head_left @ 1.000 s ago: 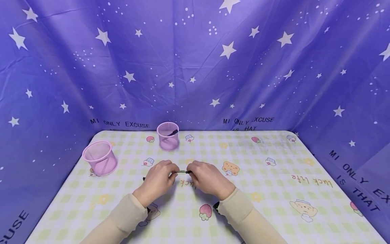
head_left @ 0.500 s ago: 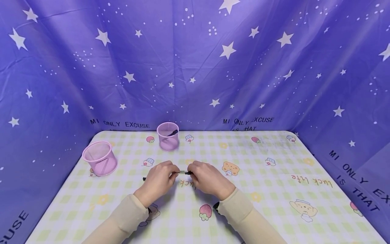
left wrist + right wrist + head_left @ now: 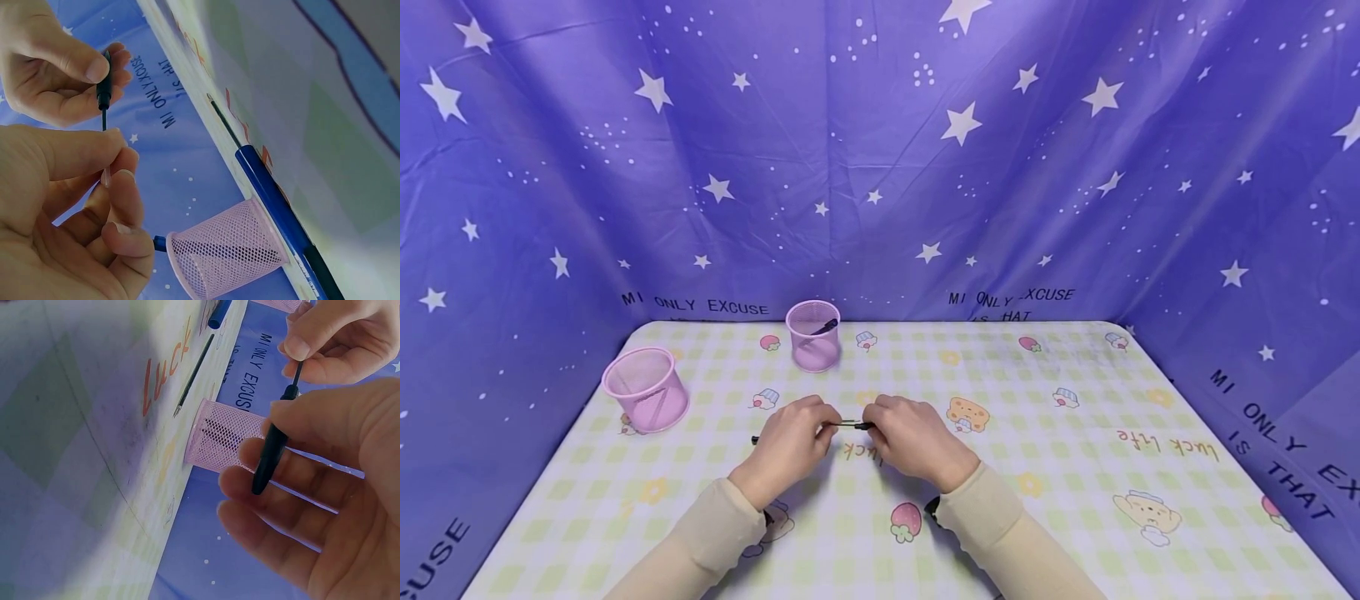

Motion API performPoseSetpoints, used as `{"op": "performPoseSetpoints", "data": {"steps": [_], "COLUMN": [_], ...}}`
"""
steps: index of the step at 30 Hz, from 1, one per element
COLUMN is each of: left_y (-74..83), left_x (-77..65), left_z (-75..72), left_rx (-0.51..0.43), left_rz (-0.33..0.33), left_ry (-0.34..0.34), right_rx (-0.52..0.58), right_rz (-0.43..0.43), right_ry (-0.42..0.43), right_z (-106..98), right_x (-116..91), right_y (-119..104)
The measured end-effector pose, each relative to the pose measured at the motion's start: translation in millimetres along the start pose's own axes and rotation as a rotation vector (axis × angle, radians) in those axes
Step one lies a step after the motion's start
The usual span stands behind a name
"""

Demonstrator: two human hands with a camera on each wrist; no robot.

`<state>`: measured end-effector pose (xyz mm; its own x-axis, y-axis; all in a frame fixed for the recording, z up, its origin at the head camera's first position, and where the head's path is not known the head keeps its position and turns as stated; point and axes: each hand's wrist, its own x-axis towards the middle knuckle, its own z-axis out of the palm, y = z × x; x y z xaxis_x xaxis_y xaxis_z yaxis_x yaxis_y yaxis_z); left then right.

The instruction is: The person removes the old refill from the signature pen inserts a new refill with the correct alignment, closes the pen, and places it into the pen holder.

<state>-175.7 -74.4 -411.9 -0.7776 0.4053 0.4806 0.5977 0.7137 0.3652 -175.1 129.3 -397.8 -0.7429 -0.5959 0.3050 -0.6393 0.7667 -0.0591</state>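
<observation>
My left hand (image 3: 788,442) pinches a thin pen refill (image 3: 104,119) between thumb and fingers; the refill's pale end (image 3: 106,177) shows below the fingertips. Facing it, my right hand (image 3: 919,440) holds a black tapered pen section (image 3: 272,447) between thumb and fingers. The refill's other end meets this section; how far it goes in is hidden. Beneath the hands on the table lies a blue pen barrel (image 3: 269,187), and a second refill (image 3: 195,376) lies in line with its end. In the head view the barrel is mostly covered by the left hand.
A pink mesh cup (image 3: 816,354) with a dark pen (image 3: 827,327) in it stands behind the hands. Another pink mesh cup (image 3: 651,408) is at the left. A checked cloth (image 3: 1075,467) covers the table, and a purple star curtain (image 3: 880,125) surrounds it.
The right hand has shifted very slightly to the right, widening the gap between the hands a little. The left hand stays nearly still, and the cups have not moved.
</observation>
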Motion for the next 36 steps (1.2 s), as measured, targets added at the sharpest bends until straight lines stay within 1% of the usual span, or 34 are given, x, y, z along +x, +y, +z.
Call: {"op": "performPoseSetpoints", "data": {"steps": [7, 15, 19, 25, 36], "left_y": [-0.7, -1.4, -4.8, -11.1, -20.3], "left_x": [-0.5, -1.8, -2.5, -5.1, -8.5], "left_z": [0.7, -2.0, -5.7, -11.5, -16.2], "left_rx": [-0.001, -0.013, -0.016, -0.008, 0.019], "left_rz": [-0.009, -0.047, -0.055, -0.092, -0.116], "left_ry": [0.006, -0.007, -0.014, -0.032, -0.055], "right_rx": [0.000, -0.007, -0.008, -0.012, -0.005], "right_rz": [0.002, -0.002, -0.004, -0.004, 0.003], "right_ry": [0.007, 0.030, 0.035, 0.034, 0.023], "right_z": [0.0, 0.6, 0.0, 0.1, -0.4], "right_x": [0.5, 0.1, 0.1, 0.1, 0.0], "right_y": [0.2, 0.5, 0.1, 0.1, -0.5]}}
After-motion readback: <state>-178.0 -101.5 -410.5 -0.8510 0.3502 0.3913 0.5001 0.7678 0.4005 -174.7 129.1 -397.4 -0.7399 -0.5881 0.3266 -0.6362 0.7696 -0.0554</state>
